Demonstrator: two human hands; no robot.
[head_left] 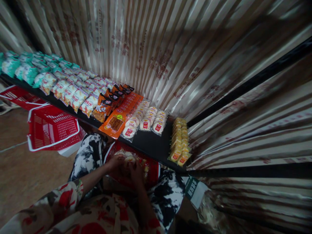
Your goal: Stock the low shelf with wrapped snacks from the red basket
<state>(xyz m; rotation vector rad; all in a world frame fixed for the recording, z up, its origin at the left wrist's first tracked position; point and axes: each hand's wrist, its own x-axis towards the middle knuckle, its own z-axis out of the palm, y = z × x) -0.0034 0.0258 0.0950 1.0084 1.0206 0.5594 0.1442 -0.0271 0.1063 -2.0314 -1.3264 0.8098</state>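
Both hands meet low over our lap: our left hand [115, 161] and right hand [136, 172] grip a clear plastic pack of round pale cakes [126, 158], held just above a red box [148, 169] between our knees. We should keep it level and square to the matching clear packs with red labels [145, 121] lying in rows on the black shelf [148, 143], beside the yellow packets [179, 141].
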